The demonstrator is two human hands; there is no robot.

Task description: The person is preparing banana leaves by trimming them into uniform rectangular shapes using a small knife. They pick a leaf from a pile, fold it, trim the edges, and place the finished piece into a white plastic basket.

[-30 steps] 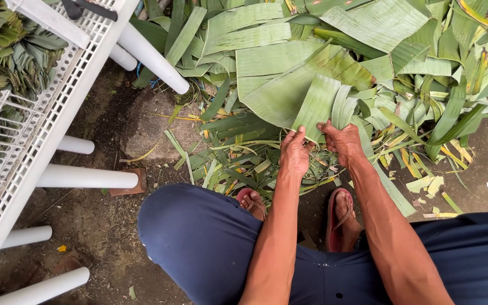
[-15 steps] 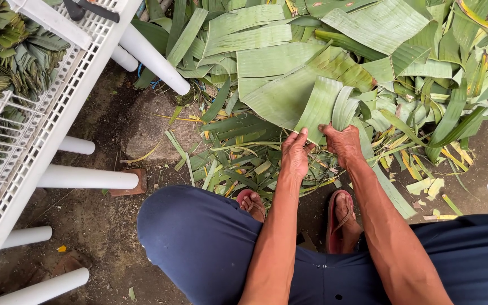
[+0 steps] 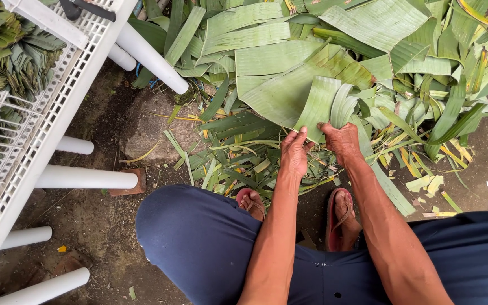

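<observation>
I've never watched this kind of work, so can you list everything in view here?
broad banana-leaf pieces: many, green, piled on the ground ahead
thin leaf strips and scraps: many, green and yellow, scattered near the feet
white plastic lattice rack: one, left, on round white legs
folded leaves: a stack, dull green, in the rack
red sandals: two, on the feet
dark blue trousers: one pair
left hand, right hand: both grip leaf strips
</observation>
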